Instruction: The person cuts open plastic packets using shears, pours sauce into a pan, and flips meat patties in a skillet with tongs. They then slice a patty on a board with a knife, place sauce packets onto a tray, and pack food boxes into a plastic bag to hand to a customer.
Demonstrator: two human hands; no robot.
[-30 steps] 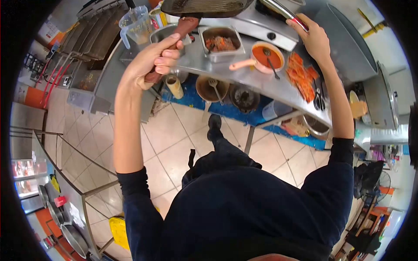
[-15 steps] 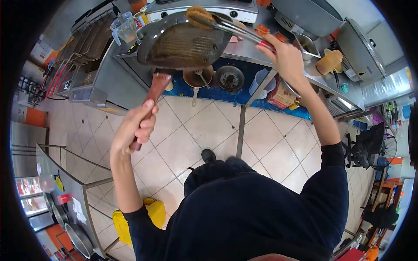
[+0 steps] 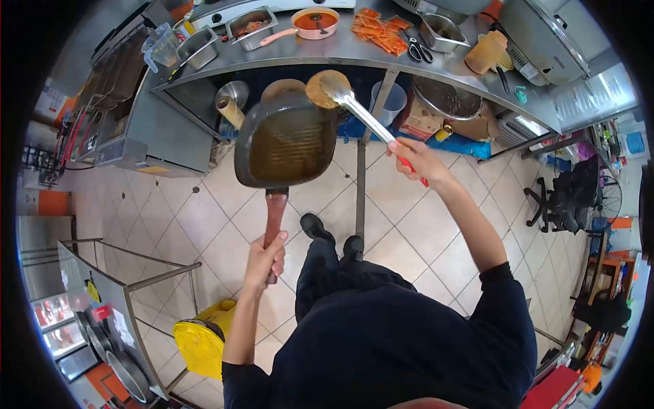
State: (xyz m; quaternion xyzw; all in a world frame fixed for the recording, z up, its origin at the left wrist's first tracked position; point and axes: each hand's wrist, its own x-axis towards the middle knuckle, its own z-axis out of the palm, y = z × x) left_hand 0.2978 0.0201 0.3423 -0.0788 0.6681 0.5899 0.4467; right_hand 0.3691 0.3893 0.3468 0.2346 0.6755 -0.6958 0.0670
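Closed around the brown handle of a square dark grill pan (image 3: 291, 148), my left hand (image 3: 264, 260) holds it out over the floor in front of the counter. Dark liquid with a sheen covers the pan's ridged bottom. My right hand (image 3: 419, 163) grips metal tongs (image 3: 369, 123) with red on the handles. At the tongs' tips is a flat, round, browned piece of food (image 3: 316, 91), overlapping the pan's far right corner in this view.
On the steel counter (image 3: 272, 60) stand a pink-handled pan of red sauce (image 3: 316, 27), metal containers (image 3: 252, 24), orange packets (image 3: 380, 31) and scissors (image 3: 418, 51). Below are a white bucket (image 3: 390, 103) and a large pot (image 3: 446, 97). A yellow bin (image 3: 199, 337) stands at left.
The pan has come back from above the counter toward my body and a little right, its handle now pointing nearly straight at me. The tongs and the food have moved nearer too.
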